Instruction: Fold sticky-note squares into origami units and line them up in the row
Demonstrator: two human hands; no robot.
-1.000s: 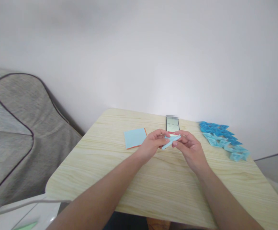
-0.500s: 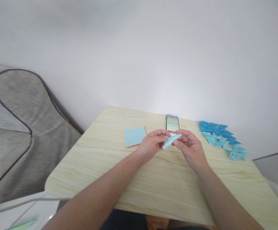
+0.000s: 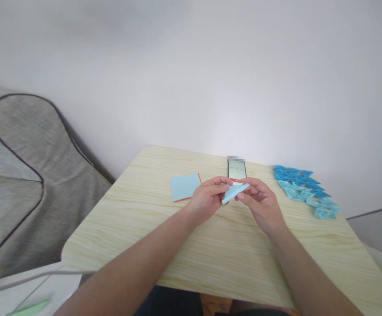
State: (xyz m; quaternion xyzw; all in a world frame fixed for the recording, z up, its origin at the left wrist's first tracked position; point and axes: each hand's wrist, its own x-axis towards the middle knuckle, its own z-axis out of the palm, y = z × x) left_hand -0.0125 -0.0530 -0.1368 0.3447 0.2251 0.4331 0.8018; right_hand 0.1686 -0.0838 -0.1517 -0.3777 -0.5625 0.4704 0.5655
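Note:
A small folded piece of light blue paper (image 3: pixel 233 192) is held just above the wooden table (image 3: pixel 210 245), pinched from both sides. My left hand (image 3: pixel 207 198) grips its left end with thumb and fingers closed. My right hand (image 3: pixel 260 202) pinches its right end. A stack of light blue square sheets (image 3: pixel 184 186) with an orange edge lies left of my hands. A phone (image 3: pixel 237 169) with a lit screen lies just beyond the paper.
Several folded blue paper pieces (image 3: pixel 305 189) lie in a row at the table's right back edge. A grey upholstered seat (image 3: pixel 23 175) stands to the left. A white wall rises behind the table.
The folded paper has opened slightly wider between my fingers and turned a little. Both hands stay in nearly the same place.

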